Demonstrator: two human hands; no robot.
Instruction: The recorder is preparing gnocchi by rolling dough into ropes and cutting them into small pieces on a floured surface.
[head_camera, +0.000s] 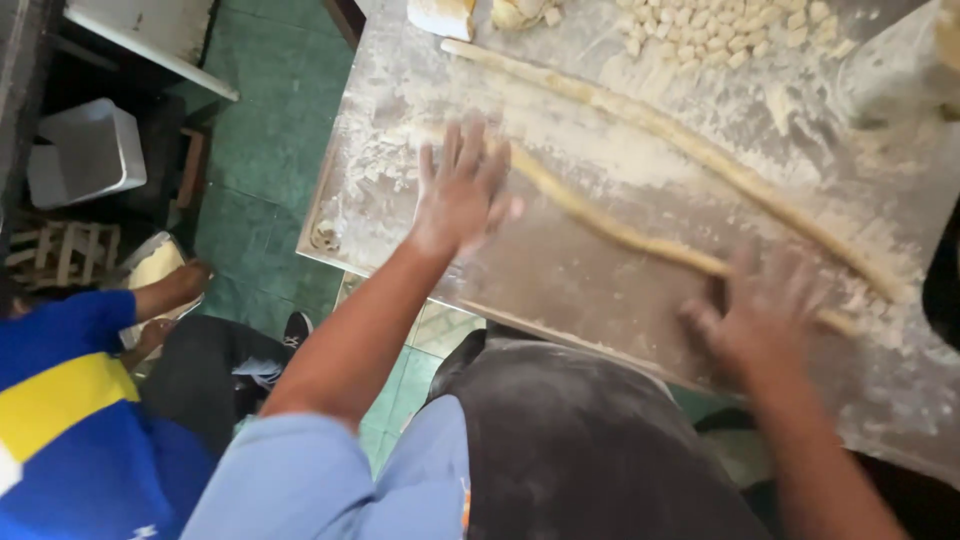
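Observation:
My left hand (462, 190) lies flat with fingers spread on the left end of a long thin dough rope (640, 240) on the floured metal table (600, 300). My right hand (765, 315), blurred by motion, presses flat on the same rope near its right end. A second, longer dough rope (660, 125) runs diagonally behind it. Both hands are dusted with flour.
Several small cut dough pieces (710, 30) sit at the table's back, with a dough lump (440, 15) beside them. A person in a blue and yellow shirt (70, 420) sits at lower left on the green tiled floor (270, 150). A white bucket (85, 150) stands at left.

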